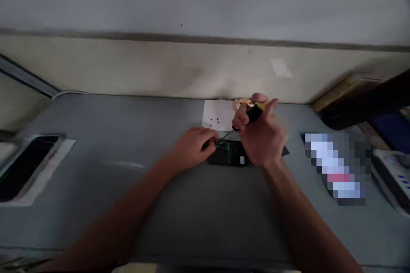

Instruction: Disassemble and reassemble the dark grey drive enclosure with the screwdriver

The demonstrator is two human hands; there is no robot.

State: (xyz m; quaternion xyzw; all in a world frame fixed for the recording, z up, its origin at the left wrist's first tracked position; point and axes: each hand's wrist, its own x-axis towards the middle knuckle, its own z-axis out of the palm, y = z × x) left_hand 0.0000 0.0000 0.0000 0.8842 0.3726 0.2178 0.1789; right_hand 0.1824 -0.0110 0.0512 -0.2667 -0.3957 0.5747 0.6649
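An opened phone [229, 155] with a green circuit board lies on the grey table. My left hand [196, 147] grips its left end between thumb and fingers. In my right hand [264, 134] is a screwdriver [255, 113] with a black and yellow handle. Its thin shaft slants down to the left, and the tip is at the board near my left fingertips; whether it touches I cannot tell. Behind the phone, several tiny dark pieces, perhaps screws, rest on a white paper [213, 113]. Beside them, an orange patterned item [242, 104] is partly hidden by my right hand.
At the left, a dark-screened phone [30, 164] lies on white paper. A blurred-out device with a lit screen [336, 170] is at the right, near a pale device with blue buttons [392, 175]. Dark objects [361, 98] stand against the wall at the back right.
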